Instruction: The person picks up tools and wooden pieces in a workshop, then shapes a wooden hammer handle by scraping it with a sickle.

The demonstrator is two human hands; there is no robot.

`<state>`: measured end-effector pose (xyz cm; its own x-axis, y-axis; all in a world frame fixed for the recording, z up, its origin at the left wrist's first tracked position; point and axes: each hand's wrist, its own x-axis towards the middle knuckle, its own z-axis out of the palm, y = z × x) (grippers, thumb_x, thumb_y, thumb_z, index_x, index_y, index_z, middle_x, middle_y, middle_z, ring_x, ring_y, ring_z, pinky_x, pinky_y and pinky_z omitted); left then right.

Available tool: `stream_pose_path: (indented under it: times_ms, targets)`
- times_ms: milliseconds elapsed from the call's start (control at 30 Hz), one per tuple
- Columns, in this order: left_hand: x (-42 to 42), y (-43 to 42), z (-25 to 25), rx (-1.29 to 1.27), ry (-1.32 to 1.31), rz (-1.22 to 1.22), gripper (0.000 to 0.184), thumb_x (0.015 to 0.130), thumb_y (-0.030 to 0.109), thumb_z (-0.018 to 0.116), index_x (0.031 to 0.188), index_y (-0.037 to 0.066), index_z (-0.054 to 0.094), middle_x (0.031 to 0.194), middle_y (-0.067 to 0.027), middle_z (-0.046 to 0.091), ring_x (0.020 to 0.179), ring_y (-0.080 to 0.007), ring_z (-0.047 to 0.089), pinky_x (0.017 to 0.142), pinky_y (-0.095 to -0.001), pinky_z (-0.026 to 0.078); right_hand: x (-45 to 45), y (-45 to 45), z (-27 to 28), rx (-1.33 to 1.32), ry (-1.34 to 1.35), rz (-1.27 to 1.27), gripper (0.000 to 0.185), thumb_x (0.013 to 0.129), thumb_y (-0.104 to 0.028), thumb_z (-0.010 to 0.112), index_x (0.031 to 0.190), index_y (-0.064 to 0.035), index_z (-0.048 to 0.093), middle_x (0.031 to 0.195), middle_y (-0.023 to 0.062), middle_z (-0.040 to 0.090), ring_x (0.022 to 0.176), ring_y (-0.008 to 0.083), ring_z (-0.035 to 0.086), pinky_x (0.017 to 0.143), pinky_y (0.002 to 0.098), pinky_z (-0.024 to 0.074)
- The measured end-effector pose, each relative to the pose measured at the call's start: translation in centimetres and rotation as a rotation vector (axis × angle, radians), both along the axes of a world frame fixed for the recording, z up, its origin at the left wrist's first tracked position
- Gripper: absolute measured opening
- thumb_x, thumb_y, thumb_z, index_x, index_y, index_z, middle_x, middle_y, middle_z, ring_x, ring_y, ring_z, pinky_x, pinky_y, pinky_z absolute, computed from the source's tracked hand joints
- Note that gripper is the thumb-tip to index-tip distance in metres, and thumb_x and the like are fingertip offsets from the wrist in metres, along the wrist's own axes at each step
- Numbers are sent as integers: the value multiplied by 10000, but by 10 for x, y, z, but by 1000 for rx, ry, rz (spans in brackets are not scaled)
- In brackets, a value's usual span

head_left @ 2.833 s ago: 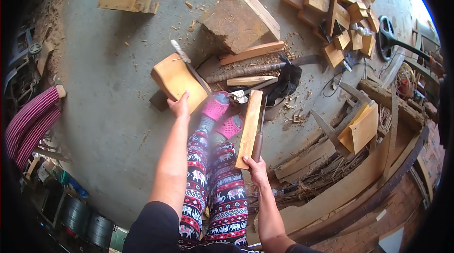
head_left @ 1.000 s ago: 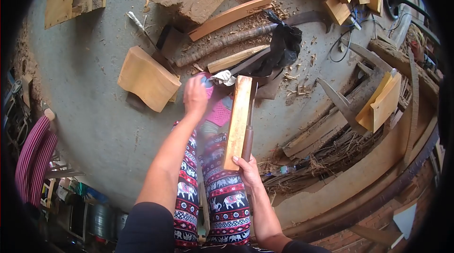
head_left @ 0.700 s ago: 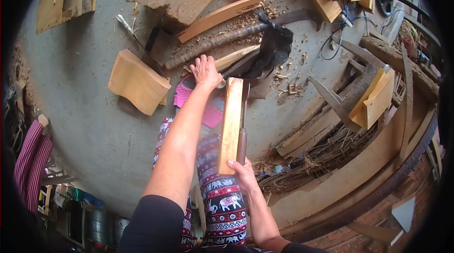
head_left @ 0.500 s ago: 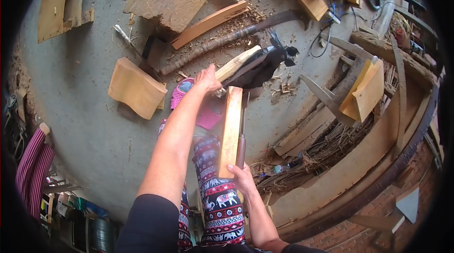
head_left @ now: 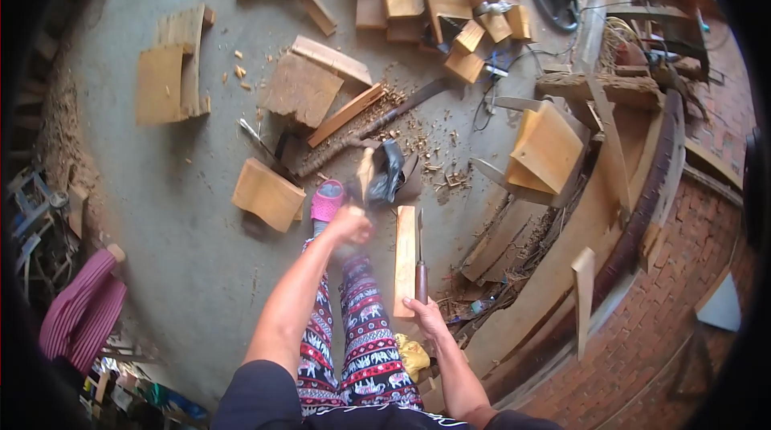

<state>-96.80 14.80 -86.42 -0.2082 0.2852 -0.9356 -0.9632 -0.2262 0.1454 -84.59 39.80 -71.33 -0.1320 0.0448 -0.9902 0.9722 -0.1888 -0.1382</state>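
Observation:
My left hand, blurred by motion, is closed in front of my knees around a pale wooden stick. Black plastic lies against or just beyond that stick; whether the two are joined I cannot tell. On the right, my right hand grips a chisel by its dark brown handle, blade pointing away from me. The thumb of that hand presses the lower end of a long wooden block, which stands alongside the chisel.
Wood chips surround a long curved blade with a pole-like handle on the floor ahead. A curved wood block sits to the left. Cut blocks are heaped at the back. Long curved boards line the right side.
My left hand has drawn back toward me with the stick, which now points more directly away. The view has tilted up, and my right hand keeps hold of the chisel and block.

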Motion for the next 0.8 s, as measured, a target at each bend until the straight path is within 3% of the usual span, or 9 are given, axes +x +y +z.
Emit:
stream_pose_path:
  times_ms: [67,167,200,267,333,400,533,567,800]
  targets:
    - [14,-11,27,-58,16,-133,333,712,-19,695,994,18,522,694,-89,615,533,-165,604,391,-294,458,4,0,27,30,2,89,337,812,-185,765,1057,-36,586,897,32,648,760,136,636,648,333,559]
    - [34,-18,63,-760,211,-373,374,685,29,734,976,7,501,684,-110,609,507,-157,598,386,-312,452,8,3,65,47,17,154,337,789,-176,786,1030,-21,610,861,23,660,740,116,634,636,289,536]
    - [37,-24,75,-770,229,-388,374,685,29,734,976,7,501,684,-110,609,507,-157,598,386,-312,452,11,6,74,43,53,173,352,782,-178,791,1037,-14,612,863,24,662,734,113,633,642,274,526]
    - [33,-34,100,-740,120,-290,450,646,153,754,1018,-44,596,849,-207,697,819,-321,699,727,-388,548,10,7,102,42,85,162,424,755,-205,811,1070,-5,609,884,32,666,738,110,626,656,265,510]
    - [22,-50,139,-277,-8,38,210,773,-13,670,925,4,526,670,-56,577,446,-130,514,368,-272,425,13,10,128,33,88,283,427,758,-186,793,1096,-12,600,969,42,665,823,112,631,723,270,515]
    - [22,-65,151,-72,-157,191,130,791,15,666,879,15,570,672,-66,583,448,-132,518,388,-269,435,15,12,161,40,81,291,467,748,-200,798,1119,-1,596,992,43,661,857,107,616,760,268,501]
    - [71,-58,167,-992,268,-528,424,672,153,754,1010,-31,578,922,-195,684,805,-323,679,721,-420,543,42,19,195,42,258,344,530,709,-328,830,1077,-3,631,917,56,655,816,123,602,726,289,494]
    - [65,-55,177,-1012,175,-554,542,636,197,780,1069,-16,532,1012,-218,674,962,-369,657,863,-441,508,49,19,203,57,242,381,528,711,-325,827,1082,-4,633,915,59,660,822,122,604,742,290,494]
    - [12,-26,143,-627,63,-20,498,650,155,810,994,-11,490,936,-201,660,909,-375,648,817,-468,505,85,11,217,212,320,338,532,716,-292,824,1108,9,627,904,47,677,801,107,620,740,284,508]
